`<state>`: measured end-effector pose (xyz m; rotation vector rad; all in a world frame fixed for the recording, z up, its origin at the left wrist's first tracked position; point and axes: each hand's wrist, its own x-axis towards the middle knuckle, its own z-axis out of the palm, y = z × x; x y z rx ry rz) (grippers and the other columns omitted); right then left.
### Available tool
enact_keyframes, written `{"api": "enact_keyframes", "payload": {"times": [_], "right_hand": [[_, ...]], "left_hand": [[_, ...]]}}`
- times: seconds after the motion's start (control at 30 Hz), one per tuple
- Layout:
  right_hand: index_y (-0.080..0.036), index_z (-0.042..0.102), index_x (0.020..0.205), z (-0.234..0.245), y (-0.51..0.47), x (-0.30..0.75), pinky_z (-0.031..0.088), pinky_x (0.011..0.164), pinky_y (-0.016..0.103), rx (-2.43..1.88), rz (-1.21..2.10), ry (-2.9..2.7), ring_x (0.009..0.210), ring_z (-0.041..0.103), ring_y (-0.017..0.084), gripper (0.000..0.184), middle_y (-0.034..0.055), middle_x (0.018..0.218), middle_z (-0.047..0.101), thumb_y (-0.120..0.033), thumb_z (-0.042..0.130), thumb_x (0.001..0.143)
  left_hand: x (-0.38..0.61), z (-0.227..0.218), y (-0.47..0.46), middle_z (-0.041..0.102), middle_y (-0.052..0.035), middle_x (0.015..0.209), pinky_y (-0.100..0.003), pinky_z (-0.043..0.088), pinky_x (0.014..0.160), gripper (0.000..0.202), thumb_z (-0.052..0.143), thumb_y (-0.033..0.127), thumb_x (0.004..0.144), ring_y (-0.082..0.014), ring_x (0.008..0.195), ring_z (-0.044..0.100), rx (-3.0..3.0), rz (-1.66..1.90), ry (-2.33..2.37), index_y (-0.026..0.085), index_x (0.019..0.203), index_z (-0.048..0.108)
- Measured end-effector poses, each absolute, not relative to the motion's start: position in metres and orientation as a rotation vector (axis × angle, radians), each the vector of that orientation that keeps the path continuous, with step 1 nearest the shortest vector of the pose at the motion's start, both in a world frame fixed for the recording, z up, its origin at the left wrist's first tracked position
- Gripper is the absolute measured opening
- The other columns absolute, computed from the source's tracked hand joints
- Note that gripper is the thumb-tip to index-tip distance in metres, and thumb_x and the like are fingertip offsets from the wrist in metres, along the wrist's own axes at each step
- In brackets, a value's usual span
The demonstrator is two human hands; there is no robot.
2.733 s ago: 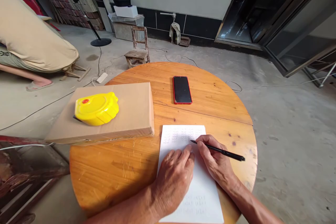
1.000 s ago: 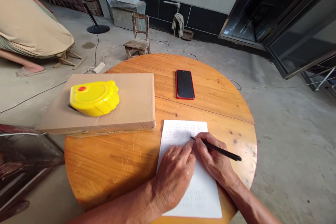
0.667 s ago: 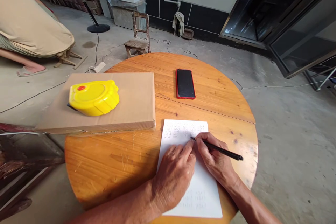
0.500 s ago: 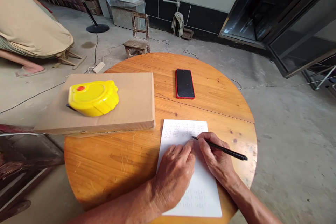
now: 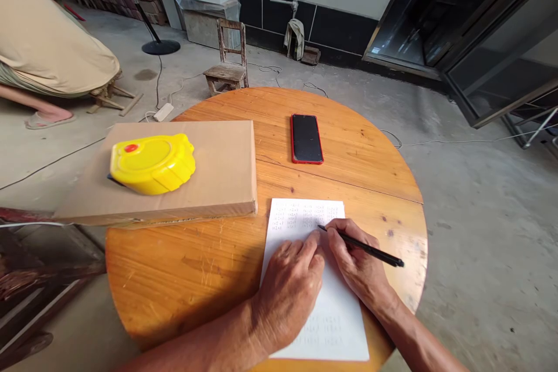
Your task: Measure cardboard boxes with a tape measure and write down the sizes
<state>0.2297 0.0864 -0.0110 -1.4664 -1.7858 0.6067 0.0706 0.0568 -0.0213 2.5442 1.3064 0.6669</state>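
Grey concrete floor (image 5: 471, 203) lies all around a round wooden tabletop (image 5: 183, 279). Near the tabletop's near right edge lies a white sheet of paper (image 5: 337, 311).

The right hand (image 5: 355, 261) has its grip closed tight around a thin black pen (image 5: 370, 250). The tip of the pen touches the paper close to its top, beside some tiny rows of marks. The left hand (image 5: 290, 293) lies flat on the paper. Its grip is loose and holds nothing; it only presses the sheet down. The fingertips of the two hands almost meet.

How much is done? Small rows of marks fill the top strip of the paper. A few faint rows also show near the bottom edge. The marks are too small to read. The part in between looks white, but the hands hide much of it, so I cannot tell if anything is there. I think the top part is mostly filled in and a big part of the sheet is left to do.

At the left edge of the tabletop sits a flat brown cardboard box (image 5: 222, 168), sticking out a little over the edge. A yellow plastic case with a red dot (image 5: 152, 164) rests on top of the box. Toward the far edge lies a black phone in a red cover (image 5: 307, 138), face up and dark, well apart from the paper.

Past the tabletop stands a small wooden chair (image 5: 226, 67). Far to the left, part of another person in tan clothes (image 5: 43, 52) shows.
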Motion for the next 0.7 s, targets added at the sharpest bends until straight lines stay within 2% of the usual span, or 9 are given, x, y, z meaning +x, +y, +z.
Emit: {"api": "enact_keyframes", "payload": {"times": [0.47, 0.7], "right_hand": [[-0.019, 0.061, 0.081, -0.0099, 0.0873, 0.229, 0.047, 0.058, 0.024, -1.452, 0.67, -1.757, 0.059, 0.056, 0.012, 0.014, 0.0004, 0.07, 0.064, -0.021, 0.052, 0.09], [-0.02, 0.06, 0.079, -0.0119, 0.0843, 0.2318, 0.039, 0.049, 0.023, -1.489, 0.692, -1.661, 0.053, 0.049, 0.011, 0.015, -0.0021, 0.065, 0.059, -0.023, 0.052, 0.091]], "left_hand": [[0.0705, -0.0196, 0.0567, 0.064, -0.0119, 0.125, -0.044, 0.057, 0.08, 0.024, 0.051, 0.001, 0.085, -0.0244, 0.09, 0.063, 2.522, 0.655, 1.297, 0.013, 0.099, 0.065], [0.0709, -0.0221, 0.0562, 0.064, -0.012, 0.125, -0.043, 0.056, 0.079, 0.026, 0.049, 0.002, 0.086, -0.0242, 0.088, 0.064, 2.543, 0.692, 1.325, 0.012, 0.106, 0.064]]}}
